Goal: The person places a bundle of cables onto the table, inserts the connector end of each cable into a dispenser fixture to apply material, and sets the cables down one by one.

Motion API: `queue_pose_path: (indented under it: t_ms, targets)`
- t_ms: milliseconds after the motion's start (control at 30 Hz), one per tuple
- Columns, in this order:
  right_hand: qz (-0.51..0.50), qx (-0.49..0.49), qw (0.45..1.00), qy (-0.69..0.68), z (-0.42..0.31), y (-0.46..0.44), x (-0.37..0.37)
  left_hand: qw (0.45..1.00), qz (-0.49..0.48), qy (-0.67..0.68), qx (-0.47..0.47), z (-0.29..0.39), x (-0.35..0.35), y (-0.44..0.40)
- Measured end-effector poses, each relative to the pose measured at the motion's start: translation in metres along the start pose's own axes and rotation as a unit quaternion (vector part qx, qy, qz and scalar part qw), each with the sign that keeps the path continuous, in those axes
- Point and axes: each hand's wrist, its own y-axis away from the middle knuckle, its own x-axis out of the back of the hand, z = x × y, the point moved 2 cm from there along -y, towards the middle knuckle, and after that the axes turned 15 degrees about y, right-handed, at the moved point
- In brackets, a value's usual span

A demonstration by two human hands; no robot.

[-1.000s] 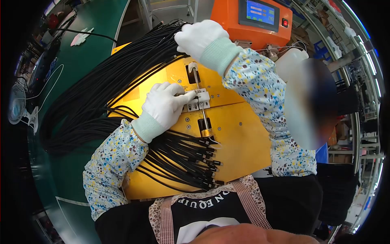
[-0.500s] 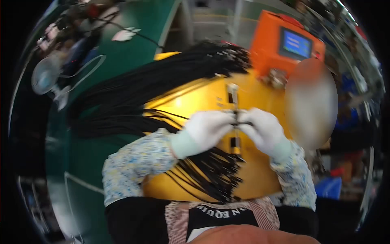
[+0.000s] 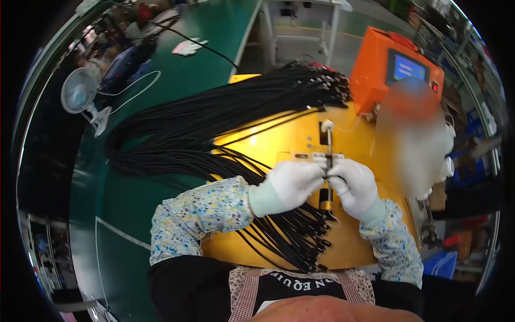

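Observation:
My left hand [image 3: 292,185], in a white glove, is closed in a pinch over the fixture in the middle of the yellow work plate [image 3: 348,241]. Facing it, my right hand [image 3: 355,185], gloved too, pinches from the other side, fingertips nearly touching. A small dark piece shows between them, seemingly the end of a black cable; the fingers hide most of it. The fixture has an upright metal rod [image 3: 329,140] just beyond my fingers. A thick bundle of black cables [image 3: 214,110] bends round on the left, and its loose ends [image 3: 300,236] lie below my left hand.
An orange machine [image 3: 370,70] with a lit screen [image 3: 409,68] stands at the back right. On the green table [image 3: 214,32] are a small white fan [image 3: 80,91] and a pale glove [image 3: 189,47]. A blurred oval covers part of the right side.
The view has shifted, so the bench and hands appear further right and slightly lower. Both hands stay pinched together at the fixture; the picture is sharper now.

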Motion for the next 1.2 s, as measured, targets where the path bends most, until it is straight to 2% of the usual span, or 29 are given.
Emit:
queue_pose_path:
  t_ms: [33, 100, 167, 200, 533, 600, 700, 733, 767, 800, 833, 900, 1000, 1067, 1100, 1167, 1200]
  targets:
    - [0.007, -0.020, 0.999, -0.037, 0.001, 0.000, 0.000, 0.997, 0.036, 0.017, -0.060, 0.000, 0.000, -0.003]
    - [0.025, -0.070, 0.992, -0.104, -0.001, -0.004, 0.000, 0.988, 0.007, 0.148, 0.041, 0.000, 0.004, -0.008]
    - [-0.025, -0.091, 0.990, -0.103, -0.001, -0.004, 0.004, 0.965, -0.053, 0.236, 0.096, -0.004, 0.006, -0.010]
    - [-0.010, -0.100, 0.989, -0.109, 0.001, -0.001, 0.001, 0.947, -0.071, 0.287, 0.123, -0.005, 0.007, -0.011]
    - [0.025, -0.056, 0.996, -0.065, 0.006, 0.000, -0.006, 0.928, -0.129, 0.302, 0.177, -0.013, 0.005, -0.011]
    - [0.008, -0.063, 0.996, -0.066, 0.007, 0.000, -0.006, 0.923, -0.138, 0.304, 0.193, -0.013, 0.006, -0.010]
    - [0.009, -0.067, 0.990, -0.120, 0.011, -0.008, 0.011, 0.940, -0.162, 0.240, 0.180, -0.006, 0.010, -0.009]
    - [0.012, -0.065, 0.987, -0.146, 0.013, -0.016, 0.018, 0.969, -0.196, 0.123, 0.085, -0.001, 0.011, -0.008]
    - [0.021, -0.143, 0.976, -0.163, 0.020, -0.027, 0.021, 0.974, -0.225, 0.003, -0.010, 0.003, 0.011, -0.006]
    - [0.034, -0.124, 0.987, -0.099, 0.026, -0.043, 0.024, 0.958, -0.284, -0.026, 0.017, 0.008, 0.008, -0.003]
    - [0.049, -0.107, 0.992, -0.035, 0.034, -0.061, 0.025, 0.953, -0.293, -0.073, 0.000, 0.012, 0.006, 0.003]
    - [0.002, -0.035, 0.994, 0.103, 0.065, -0.095, 0.004, 0.926, -0.357, -0.117, 0.037, 0.020, 0.004, 0.006]
    - [-0.263, -0.070, 0.922, 0.276, 0.082, -0.145, -0.028, 0.905, -0.407, -0.116, 0.054, 0.027, 0.008, 0.007]
    - [-0.400, -0.087, 0.840, 0.356, 0.100, -0.163, -0.059, 0.912, -0.393, -0.099, 0.064, 0.026, 0.010, 0.008]
    - [-0.419, -0.087, 0.831, 0.355, 0.103, -0.167, -0.065, 0.915, -0.387, -0.088, 0.067, 0.025, 0.010, 0.007]
    - [-0.459, -0.088, 0.810, 0.355, 0.110, -0.169, -0.072, 0.950, -0.301, -0.047, 0.065, 0.026, 0.011, 0.002]
    - [-0.451, -0.065, 0.820, 0.347, 0.105, -0.170, -0.067, 0.964, -0.258, -0.023, 0.061, 0.026, 0.012, -0.001]
